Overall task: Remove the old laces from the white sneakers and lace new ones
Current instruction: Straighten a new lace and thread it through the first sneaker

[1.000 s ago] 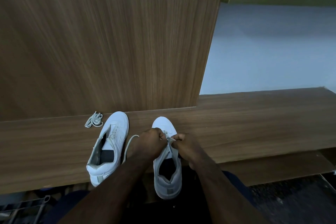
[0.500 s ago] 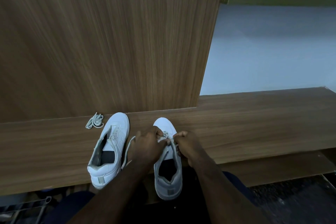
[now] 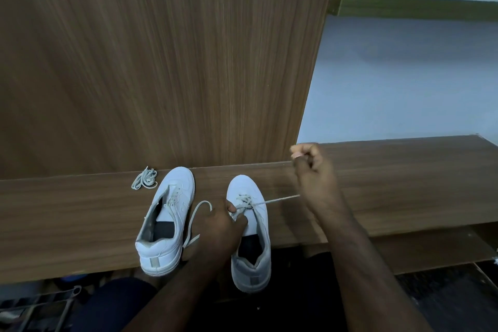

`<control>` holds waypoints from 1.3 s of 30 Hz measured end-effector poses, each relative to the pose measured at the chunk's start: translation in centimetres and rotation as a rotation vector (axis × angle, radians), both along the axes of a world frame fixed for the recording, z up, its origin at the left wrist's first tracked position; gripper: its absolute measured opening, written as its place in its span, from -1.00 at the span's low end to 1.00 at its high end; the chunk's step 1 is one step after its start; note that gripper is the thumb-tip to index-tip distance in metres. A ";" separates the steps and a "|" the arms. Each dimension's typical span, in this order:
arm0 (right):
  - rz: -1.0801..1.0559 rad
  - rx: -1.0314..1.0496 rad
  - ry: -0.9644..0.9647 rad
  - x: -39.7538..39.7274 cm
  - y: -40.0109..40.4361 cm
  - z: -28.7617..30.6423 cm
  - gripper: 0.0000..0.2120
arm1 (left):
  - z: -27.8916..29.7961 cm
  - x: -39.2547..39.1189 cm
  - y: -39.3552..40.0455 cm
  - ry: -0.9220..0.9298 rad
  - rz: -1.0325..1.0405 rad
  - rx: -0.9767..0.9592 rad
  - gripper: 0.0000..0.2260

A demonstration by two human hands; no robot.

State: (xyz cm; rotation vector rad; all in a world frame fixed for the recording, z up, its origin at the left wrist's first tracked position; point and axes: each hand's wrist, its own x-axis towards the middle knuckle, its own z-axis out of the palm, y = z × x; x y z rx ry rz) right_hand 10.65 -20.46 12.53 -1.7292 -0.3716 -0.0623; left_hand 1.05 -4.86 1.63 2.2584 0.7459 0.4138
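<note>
Sneakers, both white, stand side by side on the wooden worktop (image 3: pixel 80 224), toes toward the wood panel (image 3: pixel 161 62). On the right sneaker (image 3: pixel 249 226) the left hand (image 3: pixel 221 226) pinches the lace crossing at the eyelets. The right hand (image 3: pixel 314 170) is raised to the right, its grip closed on a taut lace (image 3: pixel 280 199) running back to that shoe. The left sneaker (image 3: pixel 167 221) sits partly laced, and a loose lace bundle (image 3: pixel 145 178) lies just beside its toe.
</note>
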 end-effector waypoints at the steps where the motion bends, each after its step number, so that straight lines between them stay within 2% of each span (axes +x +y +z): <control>1: 0.038 -0.315 -0.072 0.2 -0.2 -0.5 -0.85 | 0.0 0.0 0.0 0.003 -0.008 -0.023 -0.80; 3: 0.192 -0.904 -0.126 -0.1 -0.1 -1.5 -0.78 | 0.2 -0.1 -0.1 0.005 -0.023 -0.071 -0.83; 4: 0.288 -1.092 -0.138 -0.4 -0.1 -1.9 -0.72 | 0.3 -0.1 -0.1 0.005 -0.023 -0.070 -0.83; 6: 0.395 -1.233 -0.060 -1.5 0.2 -2.1 -0.71 | 0.2 -0.1 0.0 0.003 -0.015 -0.049 -0.84; 9: 0.311 -1.067 0.118 -1.8 0.4 -2.2 -0.78 | 0.0 0.0 0.1 0.020 -0.027 -0.086 -0.84; 13: 0.202 -0.797 0.075 -2.7 0.5 1.9 -0.75 | -0.2 0.2 0.3 -0.011 0.000 -0.099 -0.83; 18: 0.127 -0.455 -0.160 -5.2 -0.4 8.6 -0.75 | -0.2 0.1 0.2 -0.014 0.009 -0.069 -0.83; 25: -0.007 -0.074 -0.424 -6.7 -1.2 12.1 -0.76 | -3.7 1.2 1.6 0.032 0.049 -0.038 -0.80; 28: -0.051 0.033 -0.513 -7.2 -1.1 12.2 -0.77 | -2.8 0.9 1.3 0.047 0.038 -0.039 -0.80; 30: -0.060 0.013 -0.503 -7.1 -0.9 12.1 -0.76 | -1.7 0.5 0.8 0.039 0.039 -0.034 -0.81; 31: -0.054 -0.072 -0.477 -6.8 -0.8 11.9 -0.74 | -1.4 0.4 0.7 0.029 0.034 -0.036 -0.81; 35: 0.035 -0.633 -0.284 -4.1 -0.1 9.9 -0.66 | -0.5 0.1 0.4 0.021 -0.009 -0.059 -0.86; 39: 0.137 -0.903 -0.146 0.1 1.1 4.5 -0.74 | -0.7 -0.1 0.9 0.006 -0.030 -0.136 -0.80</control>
